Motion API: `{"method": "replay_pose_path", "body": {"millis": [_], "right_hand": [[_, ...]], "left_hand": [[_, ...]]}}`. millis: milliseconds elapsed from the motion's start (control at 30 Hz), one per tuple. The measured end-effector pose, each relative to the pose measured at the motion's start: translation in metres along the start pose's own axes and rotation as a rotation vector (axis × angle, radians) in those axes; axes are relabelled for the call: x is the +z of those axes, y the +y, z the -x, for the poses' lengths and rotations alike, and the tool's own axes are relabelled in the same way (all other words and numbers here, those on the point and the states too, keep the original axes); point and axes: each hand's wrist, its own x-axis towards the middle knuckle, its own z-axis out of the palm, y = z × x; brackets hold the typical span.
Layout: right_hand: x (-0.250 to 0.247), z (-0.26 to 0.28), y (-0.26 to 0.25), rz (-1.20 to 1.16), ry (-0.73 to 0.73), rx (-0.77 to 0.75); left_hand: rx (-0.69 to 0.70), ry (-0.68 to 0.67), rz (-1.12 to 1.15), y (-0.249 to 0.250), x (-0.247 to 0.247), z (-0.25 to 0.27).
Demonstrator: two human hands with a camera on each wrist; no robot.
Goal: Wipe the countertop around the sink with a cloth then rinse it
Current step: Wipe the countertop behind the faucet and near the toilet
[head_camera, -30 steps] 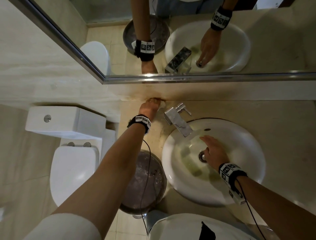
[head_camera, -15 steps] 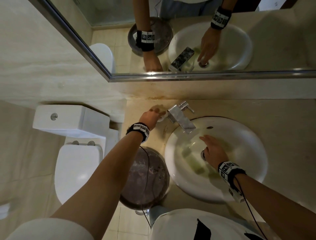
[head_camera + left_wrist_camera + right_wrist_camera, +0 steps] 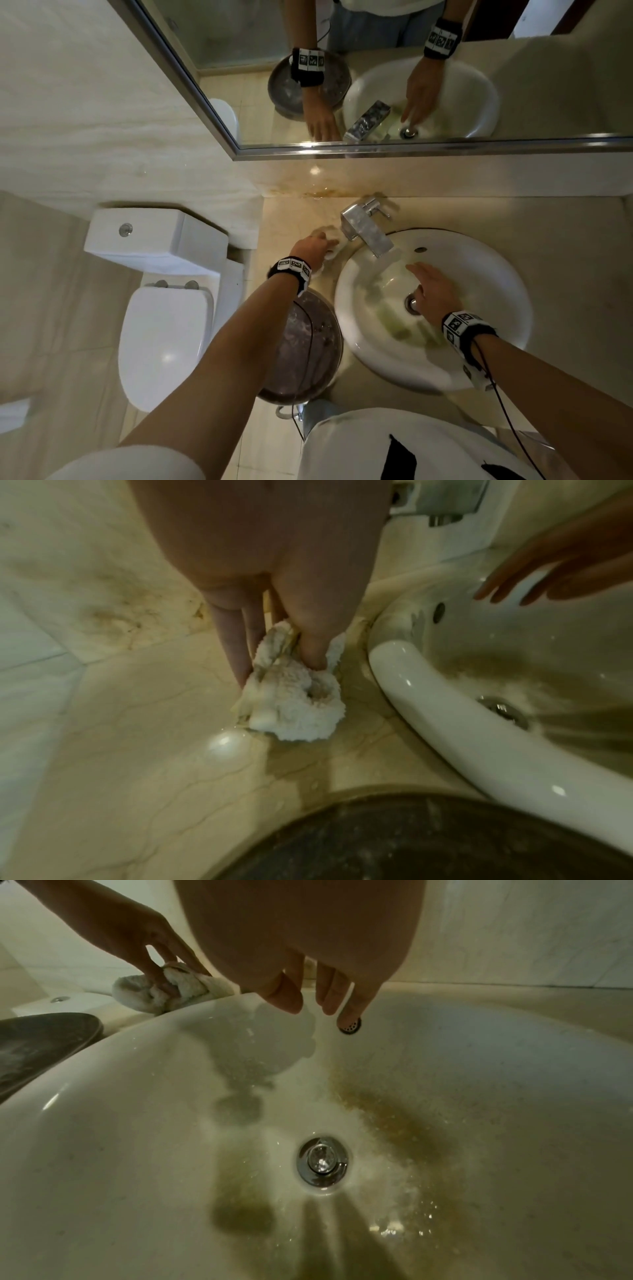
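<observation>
A white toilet [image 3: 164, 346] stands left of the counter. A round dark bin [image 3: 301, 349] sits beside it. A mirror [image 3: 376, 68] hangs above.

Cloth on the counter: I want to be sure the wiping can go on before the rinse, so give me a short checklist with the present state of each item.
1. Left hand grips the cloth: ok.
2. Cloth touches the countertop beside the sink rim: ok.
3. Right hand holds nothing and hangs over the basin: ok.
4. Brown stain at the back wall seam gone: not ok, it shows.
5. Cloth clean enough to go on: not ok, yellowish soil shows on its folds.
6. Faucet running for the rinse: cannot tell.
</observation>
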Motion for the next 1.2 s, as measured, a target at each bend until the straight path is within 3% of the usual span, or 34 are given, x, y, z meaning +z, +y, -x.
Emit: {"method": "replay_pose_path", "body": {"millis": [333, 567, 833, 1200], "right_hand": [[-0.013, -0.001, -0.003, 0.048, -0.018, 0.016], [-0.002, 0.011, 0.006, 0.100, -0.033, -0.037], [0.006, 0.017, 0.021, 0.171, -0.089, -0.044], [0.005, 0.008, 0.015, 0.194, -0.132, -0.086]], "left_hand": [[-0.273, 0.113, 0.234, -0.022, 0.011, 0.035], [-0.474, 0.182, 0.316, -0.056, 0.026, 0.030], [-0.451, 0.220, 0.329, -0.042, 0.037, 0.022], [-0.286, 0.153, 0.370, 0.019, 0.033, -0.002]]}}
